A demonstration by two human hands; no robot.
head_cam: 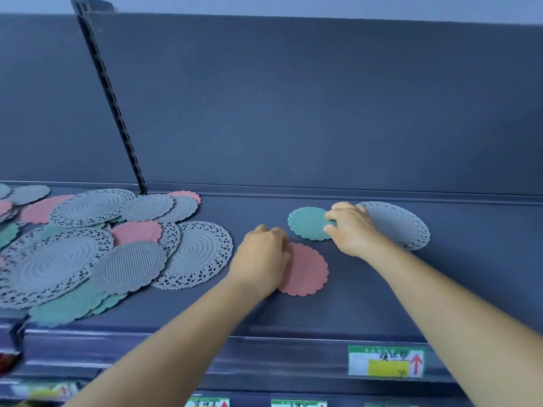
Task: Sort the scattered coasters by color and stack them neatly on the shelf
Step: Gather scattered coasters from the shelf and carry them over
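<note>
On the dark blue shelf (382, 289), 3 coasters lie apart from the rest, and both of the person's hands are on them. The left hand (261, 259) rests on the left edge of the pink coaster (308, 270), fingers curled down onto it; whether that grip actually pinches the coaster or only presses it, I cannot tell. Just beyond the pink coaster, toward the back wall, lies the teal coaster (307, 223), flat on the shelf. The right hand (352, 230) has its grip closed on the teal coaster's right edge, thumb and fingers pinching it. Just right of the teal coaster, partly hidden behind that hand, lies a large grey lace-edged coaster (402, 227). Well to the left of the pink coaster spreads the scattered pile (97, 245): grey, pink and teal coasters of several sizes overlapping one another, some lace-edged, some scalloped. Nearer than the pink coaster, on the shelf's front edge, hangs a green and yellow price tag (386, 361) with a red arrow.
</note>
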